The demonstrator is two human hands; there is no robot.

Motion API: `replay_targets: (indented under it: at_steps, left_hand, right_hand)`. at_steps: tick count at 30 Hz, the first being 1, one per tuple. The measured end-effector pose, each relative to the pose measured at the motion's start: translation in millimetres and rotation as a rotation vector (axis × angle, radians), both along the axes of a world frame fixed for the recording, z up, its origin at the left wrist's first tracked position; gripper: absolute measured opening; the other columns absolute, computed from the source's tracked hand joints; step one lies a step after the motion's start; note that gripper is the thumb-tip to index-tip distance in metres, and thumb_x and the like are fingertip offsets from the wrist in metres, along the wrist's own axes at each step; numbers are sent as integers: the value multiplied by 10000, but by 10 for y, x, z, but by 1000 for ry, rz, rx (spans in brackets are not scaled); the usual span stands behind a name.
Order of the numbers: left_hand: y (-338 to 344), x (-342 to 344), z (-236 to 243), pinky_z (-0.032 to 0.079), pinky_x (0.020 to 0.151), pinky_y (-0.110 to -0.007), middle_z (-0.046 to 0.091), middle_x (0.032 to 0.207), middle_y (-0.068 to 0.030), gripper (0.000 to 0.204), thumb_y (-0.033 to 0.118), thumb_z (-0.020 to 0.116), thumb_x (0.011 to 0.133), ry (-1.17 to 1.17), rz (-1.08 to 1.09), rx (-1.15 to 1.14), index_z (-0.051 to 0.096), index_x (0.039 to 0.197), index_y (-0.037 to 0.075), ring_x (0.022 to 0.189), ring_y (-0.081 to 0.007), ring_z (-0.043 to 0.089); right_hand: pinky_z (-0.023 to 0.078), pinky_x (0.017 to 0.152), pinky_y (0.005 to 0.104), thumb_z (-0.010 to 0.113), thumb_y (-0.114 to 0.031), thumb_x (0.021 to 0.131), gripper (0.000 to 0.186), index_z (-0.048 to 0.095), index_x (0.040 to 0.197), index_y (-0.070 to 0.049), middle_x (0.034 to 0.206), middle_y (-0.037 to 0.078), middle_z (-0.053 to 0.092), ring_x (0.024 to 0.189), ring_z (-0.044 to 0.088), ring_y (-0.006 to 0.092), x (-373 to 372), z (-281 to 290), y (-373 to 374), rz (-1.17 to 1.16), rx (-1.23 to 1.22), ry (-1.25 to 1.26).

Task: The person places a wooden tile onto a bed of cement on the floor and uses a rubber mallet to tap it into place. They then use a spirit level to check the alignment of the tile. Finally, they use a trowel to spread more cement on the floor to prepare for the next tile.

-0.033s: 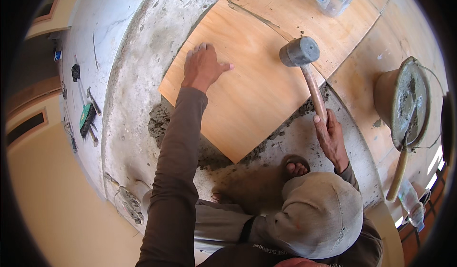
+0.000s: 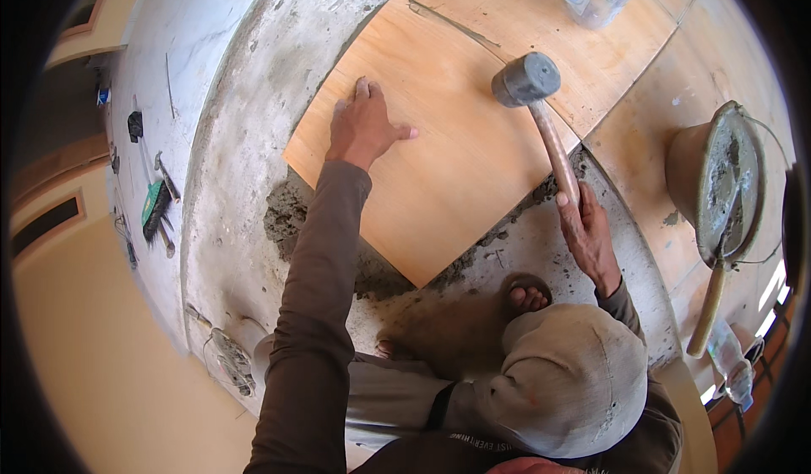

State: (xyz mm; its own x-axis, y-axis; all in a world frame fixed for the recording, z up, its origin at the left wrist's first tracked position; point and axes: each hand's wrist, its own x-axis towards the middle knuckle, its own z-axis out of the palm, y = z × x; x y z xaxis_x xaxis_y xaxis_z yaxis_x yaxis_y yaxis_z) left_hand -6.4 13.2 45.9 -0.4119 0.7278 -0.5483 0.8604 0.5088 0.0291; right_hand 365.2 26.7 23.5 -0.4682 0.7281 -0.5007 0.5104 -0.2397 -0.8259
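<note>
While left hand [image 2: 361,133] rests splayed on wood-grain tile [image 2: 448,166], right hand [image 2: 590,239] is clamped on mallet [image 2: 549,133]; mortar [image 2: 382,283] shows along tile's near edge.

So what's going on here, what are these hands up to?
The left hand is spread on a large wood-patterned tile. The right hand grips a mallet by its wooden handle, its dark head over the tile; whether the head touches is hard to tell. Grey mortar shows along the tile's near edges. Off to the right stands a bucket of grey mix, with a wooden-handled tool in it.
</note>
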Motion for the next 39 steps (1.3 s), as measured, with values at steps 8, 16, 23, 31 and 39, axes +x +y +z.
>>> replay_targets:
  at_steps: [8,16,23,31,39]
  left_hand:
    - [-383,-56,-290,310,1243,-450,225,1691,-250,1130,494,864,789,70,-15,173,275,1593,-37,1560,-369,265]
    - [-344,-137,-310,274,1221,-581,246,1698,-171,1155,528,882,750,75,16,170,287,1598,19,1559,-318,272]
    - [-395,-84,-382,246,1227,-611,252,1699,-137,1156,513,894,735,53,42,196,295,1599,34,1548,-309,287]
    - [-480,-140,-296,299,1198,-625,255,1702,-157,1145,560,875,750,94,51,191,305,1601,47,1557,-306,285]
    - [-507,-73,-298,292,1202,-642,247,1706,-159,1151,544,886,741,61,66,160,305,1601,46,1564,-309,272]
  right_hand:
    - [471,599,443,583,-403,1067,440,524,1160,24,704,216,590,632,613,359,-1062,280,386,87,618,134]
    - [487,619,543,561,-435,1068,460,470,997,11,685,309,606,674,625,508,-1680,447,876,272,666,20]
    - [479,587,516,569,-446,1067,468,477,982,5,663,274,599,637,629,471,-1655,-124,957,221,703,97]
    - [471,601,529,581,-443,1065,463,486,1009,8,702,292,608,637,624,473,-1842,355,826,138,619,64]
    - [469,620,542,590,-433,1057,457,470,1022,7,690,290,600,669,625,496,-1759,277,763,251,603,-2]
